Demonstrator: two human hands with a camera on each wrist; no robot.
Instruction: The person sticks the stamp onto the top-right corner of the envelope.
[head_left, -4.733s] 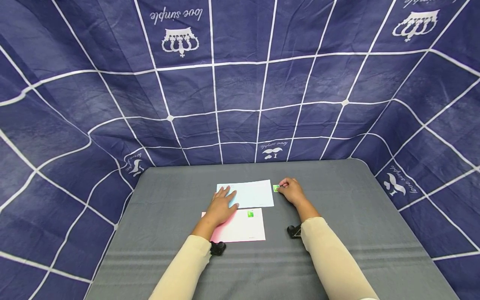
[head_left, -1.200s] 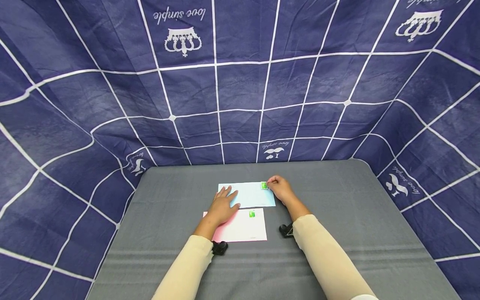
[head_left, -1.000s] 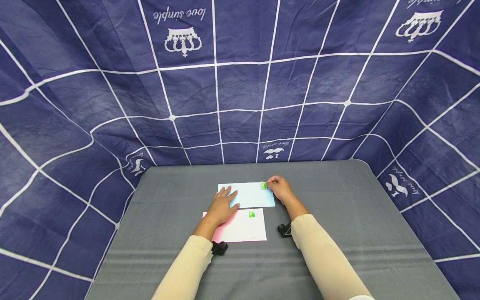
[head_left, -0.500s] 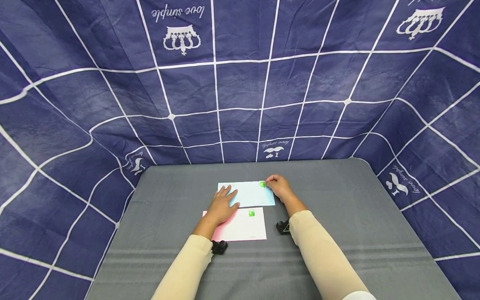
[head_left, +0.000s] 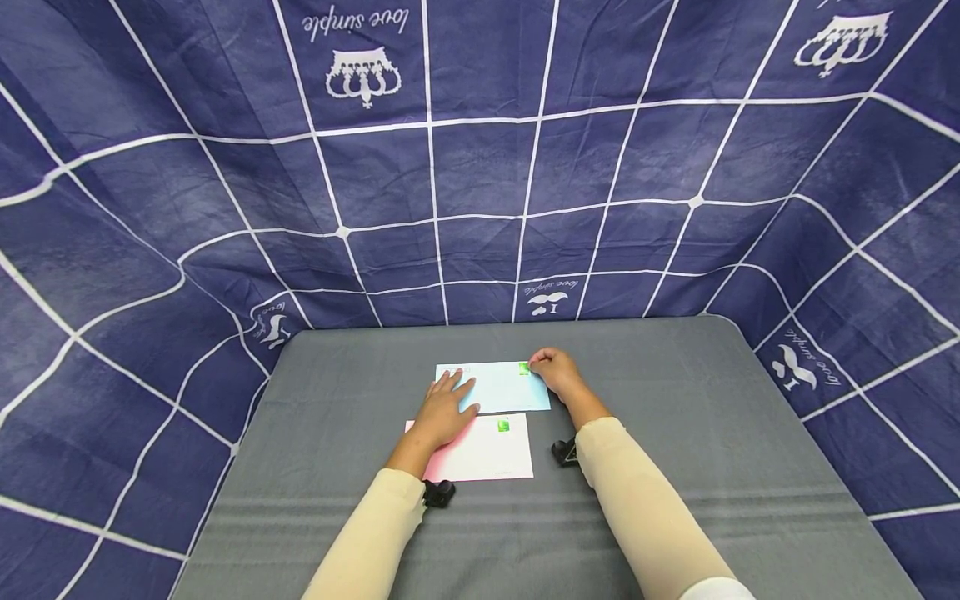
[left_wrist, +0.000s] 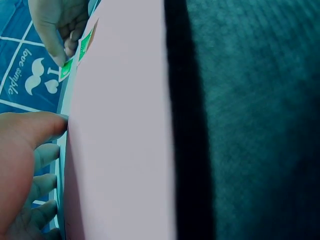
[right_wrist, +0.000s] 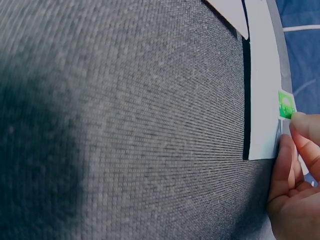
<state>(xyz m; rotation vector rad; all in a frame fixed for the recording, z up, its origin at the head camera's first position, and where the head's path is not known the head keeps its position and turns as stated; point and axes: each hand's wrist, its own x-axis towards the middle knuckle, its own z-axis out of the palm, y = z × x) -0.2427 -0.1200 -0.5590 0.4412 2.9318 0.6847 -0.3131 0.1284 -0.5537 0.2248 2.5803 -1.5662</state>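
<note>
Fingers spread, my left hand [head_left: 442, 414] rests on the left part of a pale blue envelope [head_left: 501, 388]. At that envelope's upper right corner, my right hand [head_left: 557, 372] pinches the edge of a small green postage stamp [head_left: 523, 368] between thumb and fingertip. The right wrist view shows the stamp [right_wrist: 286, 104] over the envelope, its near corner under the fingertips; whether it lies fully flat I cannot tell. Nearer me lies a pink and white envelope [head_left: 487, 457], bearing another green stamp [head_left: 503, 426] at its upper right. My left hand and wrist cover part of its left side.
Both envelopes lie on a grey cloth-covered table [head_left: 675, 467]. A blue curtain [head_left: 480, 167] with white grid lines stands along the back and sides. Black cameras [head_left: 438, 493] are worn at both wrists.
My right hand has carried the stamp leftward from the table beside the blue envelope to that envelope's upper right corner, shifting it slightly further left lately. My left hand has stayed in place.
</note>
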